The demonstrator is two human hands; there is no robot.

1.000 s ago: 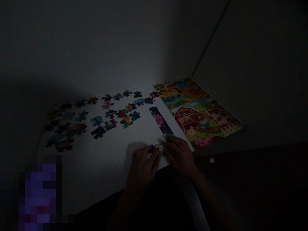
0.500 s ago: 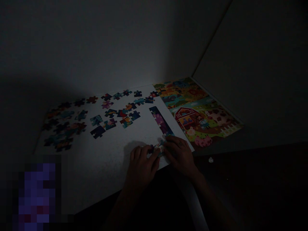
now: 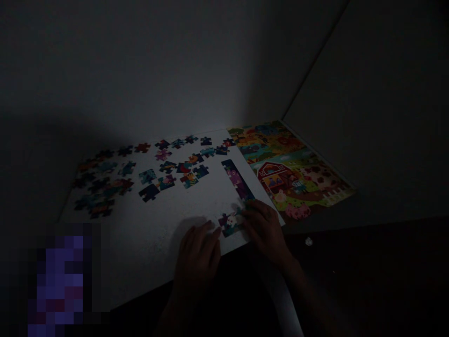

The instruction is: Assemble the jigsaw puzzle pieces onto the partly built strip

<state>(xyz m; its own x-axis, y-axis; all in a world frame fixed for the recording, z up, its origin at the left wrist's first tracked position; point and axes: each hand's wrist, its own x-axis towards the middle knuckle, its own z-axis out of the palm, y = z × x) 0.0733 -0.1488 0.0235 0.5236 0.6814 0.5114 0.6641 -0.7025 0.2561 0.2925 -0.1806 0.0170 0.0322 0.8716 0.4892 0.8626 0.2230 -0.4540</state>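
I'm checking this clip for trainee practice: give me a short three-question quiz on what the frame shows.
1. True or false: the right hand rests on the white table beside the small joined cluster of cardboard puzzle pieces.
2. Which lies right of the dark purple strip of joined puzzle pieces?
A. the scattered loose puzzle pieces
B. the colourful farm picture sheet
C. the left hand
3. Fill in: the left hand lies flat with its fingers ____.

Key: 1 true; 2 B; 3 spread, holding nothing.
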